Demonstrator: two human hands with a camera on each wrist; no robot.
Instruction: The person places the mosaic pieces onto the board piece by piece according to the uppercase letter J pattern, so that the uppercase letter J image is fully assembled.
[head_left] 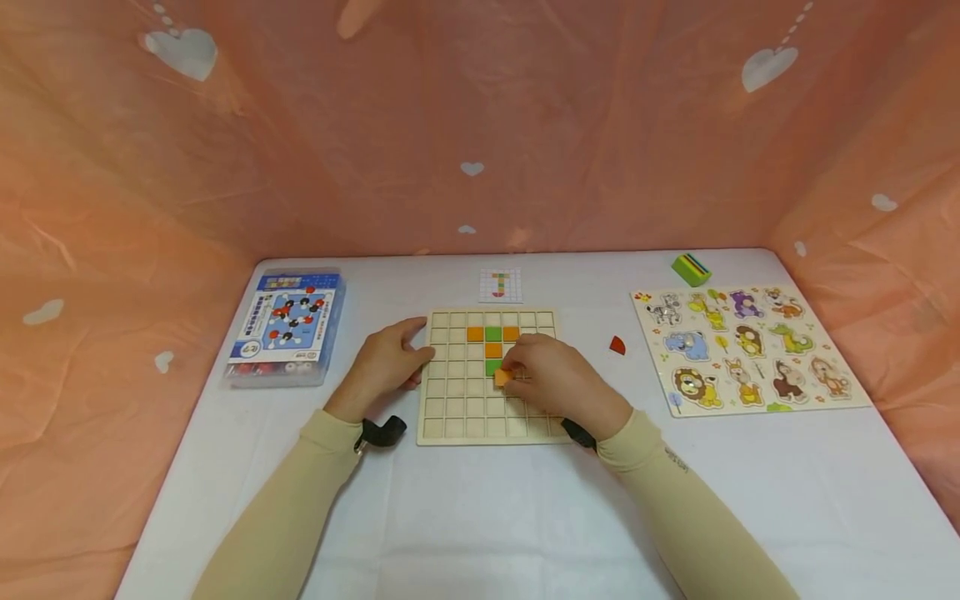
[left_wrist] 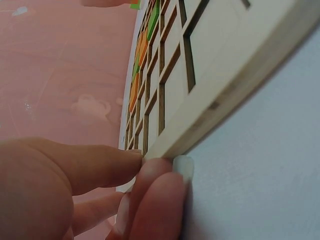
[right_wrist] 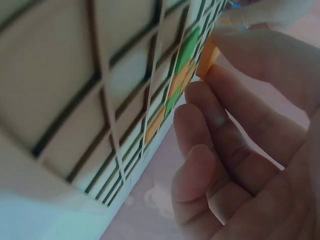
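A wooden grid board (head_left: 454, 408) lies in the middle of the table, with orange tiles (head_left: 476, 333) and green tiles (head_left: 492, 333) set in a T-like pattern. My left hand (head_left: 386, 358) is at the board's left side, thumb and index finger apart along it; in the left wrist view the fingertips touch the board's edge (left_wrist: 200, 120). Above the board, my right hand (head_left: 555, 372) pinches an orange square tile (head_left: 502, 377) between thumb and index finger. This tile is tilted, just below the lower green tile (head_left: 492, 367). In the right wrist view the other fingers are curled.
Behind the board lies a pattern card (head_left: 513, 285). A red quarter-circle piece (head_left: 617, 345) is to its right, near an animal puzzle board (head_left: 720, 354) and a striped green block (head_left: 691, 269). At left is a clear box with a molecule picture (head_left: 285, 325).
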